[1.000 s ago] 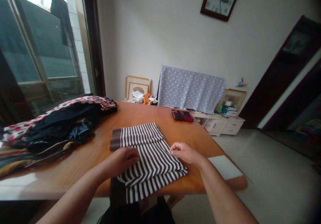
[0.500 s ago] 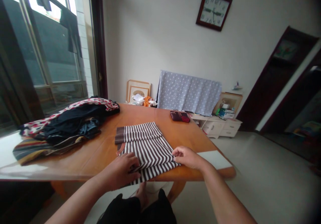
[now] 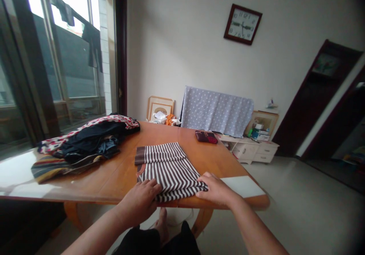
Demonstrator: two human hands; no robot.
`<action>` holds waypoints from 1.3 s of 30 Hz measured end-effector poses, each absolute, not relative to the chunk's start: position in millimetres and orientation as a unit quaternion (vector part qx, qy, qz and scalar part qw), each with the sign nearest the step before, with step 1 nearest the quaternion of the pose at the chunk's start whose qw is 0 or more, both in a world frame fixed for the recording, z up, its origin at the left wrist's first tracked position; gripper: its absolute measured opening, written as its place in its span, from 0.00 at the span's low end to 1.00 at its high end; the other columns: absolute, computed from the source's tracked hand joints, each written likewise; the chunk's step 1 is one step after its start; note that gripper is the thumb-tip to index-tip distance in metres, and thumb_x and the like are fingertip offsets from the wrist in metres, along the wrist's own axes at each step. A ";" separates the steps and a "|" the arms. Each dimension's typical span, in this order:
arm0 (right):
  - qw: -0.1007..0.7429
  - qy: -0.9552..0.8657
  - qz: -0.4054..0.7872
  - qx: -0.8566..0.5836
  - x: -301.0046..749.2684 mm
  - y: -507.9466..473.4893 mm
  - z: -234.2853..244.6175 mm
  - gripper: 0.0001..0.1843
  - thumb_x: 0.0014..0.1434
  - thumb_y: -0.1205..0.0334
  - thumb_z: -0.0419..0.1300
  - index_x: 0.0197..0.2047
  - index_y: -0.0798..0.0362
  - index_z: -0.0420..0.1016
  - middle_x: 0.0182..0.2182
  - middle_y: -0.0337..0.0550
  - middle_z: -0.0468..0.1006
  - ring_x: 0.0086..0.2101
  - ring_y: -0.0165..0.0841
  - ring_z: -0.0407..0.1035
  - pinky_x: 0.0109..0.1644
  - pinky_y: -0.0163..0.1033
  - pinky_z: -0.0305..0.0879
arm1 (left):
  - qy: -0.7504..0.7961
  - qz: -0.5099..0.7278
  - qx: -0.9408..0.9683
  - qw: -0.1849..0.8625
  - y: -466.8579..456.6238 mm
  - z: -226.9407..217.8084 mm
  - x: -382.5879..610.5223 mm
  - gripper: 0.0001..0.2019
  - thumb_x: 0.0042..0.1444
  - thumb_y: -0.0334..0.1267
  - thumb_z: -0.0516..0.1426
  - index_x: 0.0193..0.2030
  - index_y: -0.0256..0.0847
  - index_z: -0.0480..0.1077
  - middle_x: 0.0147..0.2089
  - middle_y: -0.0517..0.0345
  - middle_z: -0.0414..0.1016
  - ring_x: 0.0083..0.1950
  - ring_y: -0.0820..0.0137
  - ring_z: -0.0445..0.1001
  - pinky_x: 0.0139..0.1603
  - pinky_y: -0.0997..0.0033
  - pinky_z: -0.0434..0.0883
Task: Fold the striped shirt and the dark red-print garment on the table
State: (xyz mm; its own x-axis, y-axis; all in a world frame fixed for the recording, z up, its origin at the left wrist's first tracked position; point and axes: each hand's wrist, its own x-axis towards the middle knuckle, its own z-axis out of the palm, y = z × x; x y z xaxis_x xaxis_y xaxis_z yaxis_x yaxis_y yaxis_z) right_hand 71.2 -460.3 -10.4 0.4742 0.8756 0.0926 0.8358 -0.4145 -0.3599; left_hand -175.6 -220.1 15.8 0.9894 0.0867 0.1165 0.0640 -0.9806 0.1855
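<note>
Head view, and you're live over a long wooden surface (image 3: 159, 133) in a bright room. A tall window (image 3: 74, 64) fills the 10 o'clock side, and a wall clock (image 3: 242, 24) sits up at 1 o'clock, its numerals the only writing you can read; no brand or label shows. A grey polka-dot cloth (image 3: 216, 112) hangs at 12 beyond the surface, beside a white drawer unit (image 3: 251, 150) at 1. On the surface, a heap of mixed clothes (image 3: 88, 141) sits at 10, a dark red pouch (image 3: 205, 137) at 12, and a white sheet (image 3: 242, 185) at 3.

Now the main event: your brown-and-white striped garment (image 3: 168, 169) lies folded flat at 12, its long axis running away from you, with the stripes crossing it. Your left hand (image 3: 139, 201) is on its near left corner, fingers (image 3: 151, 188) open and flat on the cloth. Your right hand (image 3: 216, 189) sits at the right edge, fingers (image 3: 203, 182) open, tips at the fold. Neither hand shows a grip, and the left lies further onto the cloth.
</note>
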 end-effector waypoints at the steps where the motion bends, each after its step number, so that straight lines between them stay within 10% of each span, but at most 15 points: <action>1: 0.176 -0.509 0.050 -0.841 70.3 -460.0 -9.2 0.26 0.54 0.46 0.67 0.55 0.44 0.75 0.48 0.44 0.73 0.48 0.41 0.68 0.51 0.40 0.61 | 0.036 0.059 0.993 0.092 -219.7 17.8 -175.4 0.11 0.58 0.33 0.52 0.44 0.44 0.72 0.46 0.49 0.74 0.48 0.60 0.75 0.49 0.61 0.70; 8: 0.128 -0.512 0.003 -0.849 64.6 -453.2 -7.4 0.17 0.56 0.55 0.64 0.50 0.46 0.77 0.46 0.45 0.74 0.49 0.40 0.67 0.53 0.40 0.58 | 0.063 0.044 0.993 0.086 -216.7 21.5 -170.1 0.11 0.64 0.41 0.50 0.37 0.44 0.71 0.42 0.51 0.75 0.43 0.61 0.76 0.42 0.62 0.70; 15: 0.109 -0.513 -0.065 -0.849 67.5 -436.8 -13.5 0.06 0.60 0.63 0.58 0.36 0.49 0.77 0.40 0.44 0.76 0.45 0.38 0.67 0.50 0.40 0.57 | 0.074 0.052 0.993 0.076 -221.9 14.4 -171.8 0.26 0.46 0.45 0.66 0.53 0.43 0.72 0.55 0.46 0.73 0.58 0.52 0.71 0.59 0.53 0.68; 24: 0.341 -0.490 -0.001 -0.802 90.9 -410.5 -2.5 0.08 0.61 0.60 0.56 0.38 0.49 0.76 0.36 0.39 0.79 0.39 0.35 0.70 0.45 0.37 0.62 | 0.120 0.065 0.986 0.091 -227.7 19.8 -159.0 0.28 0.49 0.63 0.61 0.46 0.43 0.71 0.49 0.44 0.75 0.51 0.49 0.74 0.52 0.51 0.70; 32: 0.429 -0.480 0.068 -0.762 117.6 -388.0 8.3 0.10 0.60 0.54 0.58 0.37 0.51 0.75 0.30 0.36 0.75 0.34 0.33 0.67 0.40 0.36 0.62 | 0.174 0.082 0.979 0.073 -217.5 3.4 -146.5 0.16 0.52 0.30 0.53 0.48 0.43 0.70 0.49 0.44 0.77 0.52 0.52 0.75 0.54 0.52 0.68; 39: 0.428 -0.467 0.230 -0.739 142.4 -381.9 16.1 0.19 0.52 0.56 0.64 0.48 0.51 0.73 0.38 0.38 0.75 0.39 0.35 0.67 0.44 0.38 0.62 | 0.184 0.117 0.946 0.241 -162.1 0.7 -150.1 0.10 0.55 0.33 0.51 0.43 0.44 0.69 0.40 0.54 0.77 0.42 0.63 0.75 0.44 0.66 0.68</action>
State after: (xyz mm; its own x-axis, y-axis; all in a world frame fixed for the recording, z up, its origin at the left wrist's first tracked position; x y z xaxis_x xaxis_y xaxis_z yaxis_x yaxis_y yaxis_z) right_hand 142.4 -381.9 16.1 0.4588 0.8866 0.0597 0.4939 -0.1985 -0.8466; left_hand -150.1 -162.1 0.7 0.9046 0.4052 0.1324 0.2922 -0.8155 0.4996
